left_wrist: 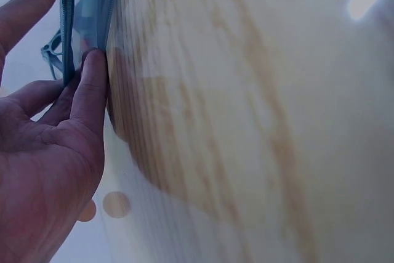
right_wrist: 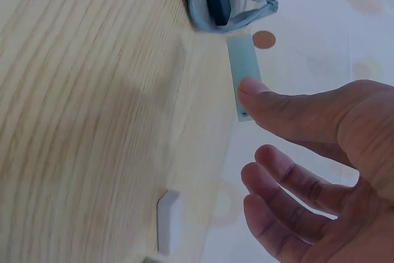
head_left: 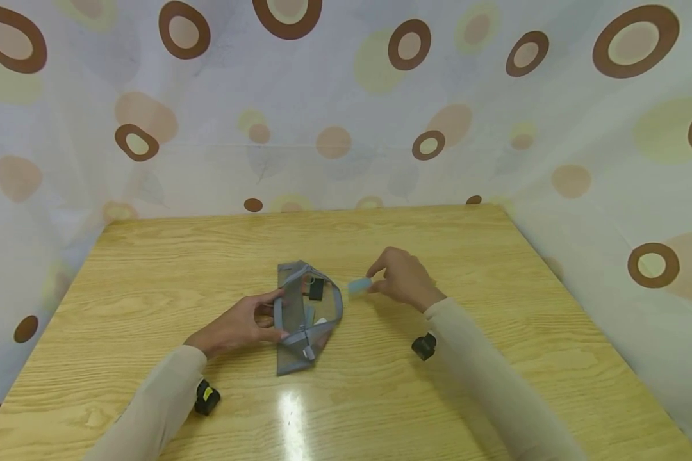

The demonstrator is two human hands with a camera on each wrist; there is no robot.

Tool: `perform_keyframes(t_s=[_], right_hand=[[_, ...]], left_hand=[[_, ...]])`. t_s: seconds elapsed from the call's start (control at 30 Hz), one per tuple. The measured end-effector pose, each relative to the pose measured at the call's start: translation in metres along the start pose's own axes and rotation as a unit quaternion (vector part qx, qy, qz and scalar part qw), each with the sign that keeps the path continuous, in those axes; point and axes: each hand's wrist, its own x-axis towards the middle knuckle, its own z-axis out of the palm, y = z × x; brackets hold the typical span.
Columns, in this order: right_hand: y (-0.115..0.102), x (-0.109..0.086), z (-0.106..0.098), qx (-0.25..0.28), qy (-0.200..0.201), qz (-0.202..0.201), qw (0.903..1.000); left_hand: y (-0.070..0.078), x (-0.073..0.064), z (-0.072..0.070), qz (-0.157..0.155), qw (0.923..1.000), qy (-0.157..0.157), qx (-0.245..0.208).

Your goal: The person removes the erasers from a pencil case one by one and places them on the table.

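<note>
A grey mesh zip pouch (head_left: 293, 314) lies on the table with its mouth spread open. My left hand (head_left: 243, 323) holds the pouch's left edge, fingers on the rim; the left wrist view shows the fingers (left_wrist: 89, 87) at the zipped edge. Inside are a black block (head_left: 316, 289), a ring-shaped piece and small blue and white items, partly veiled by mesh. Just right of the mouth, my right hand (head_left: 402, 276) pinches a thin pale-blue rectangular piece (right_wrist: 243, 60) by one end, apart from the pouch. Its exact kind cannot be told. The other right fingers are loosely bent.
In the right wrist view a small white block (right_wrist: 168, 221) lies on the wooden table (head_left: 346, 410), with a dark object cut off at the lower frame edge. Patterned sheeting (head_left: 334, 83) rises behind the table and along both sides.
</note>
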Motion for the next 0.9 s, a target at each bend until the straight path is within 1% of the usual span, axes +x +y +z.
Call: perform_keyframes(t_s=[0.33, 0.47, 0.67, 0.9], right_hand=[[0.027, -0.013, -0.005, 0.01, -0.001, 0.035, 0.9993], [0.036, -0.017, -0.007, 0.015, 0.006, 0.044, 0.9989], [0.046, -0.022, -0.009, 0.01, 0.011, 0.052, 0.9985], [0.054, -0.026, -0.013, 0.014, -0.001, 0.063, 0.9979]], left_hand=[[-0.001, 0.0, 0.0, 0.012, 0.9999, -0.004, -0.001], [-0.001, 0.001, 0.0, 0.012, 0.9999, -0.003, 0.0], [-0.002, 0.001, 0.0, 0.014, 0.9999, -0.003, 0.002], [-0.002, 0.001, 0.0, 0.015, 0.9999, -0.003, 0.002]])
